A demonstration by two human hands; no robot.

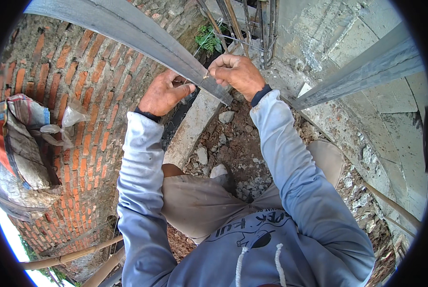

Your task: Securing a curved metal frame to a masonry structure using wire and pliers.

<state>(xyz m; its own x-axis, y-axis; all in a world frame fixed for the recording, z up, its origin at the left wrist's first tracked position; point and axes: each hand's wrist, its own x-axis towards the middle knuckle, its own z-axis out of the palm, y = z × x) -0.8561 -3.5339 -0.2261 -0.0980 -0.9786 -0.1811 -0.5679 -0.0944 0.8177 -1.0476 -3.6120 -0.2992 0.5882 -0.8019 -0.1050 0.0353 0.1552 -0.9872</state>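
A long grey metal channel runs diagonally from the upper left, its lower end near a concrete ledge. My right hand is at the right side of the channel, thumb and forefinger pinched on a thin pale string that lies across it. My left hand is at the channel's left side, lower than the right, with fingers curled and partly hidden behind the metal and the thumb pointing toward the string. What those left fingers hold, if anything, I cannot make out.
A brick wall fills the left, with draped sacks and bamboo poles. Upright rods and a small plant stand above my hands. Another metal channel leans by the concrete wall. Rubble covers the ground.
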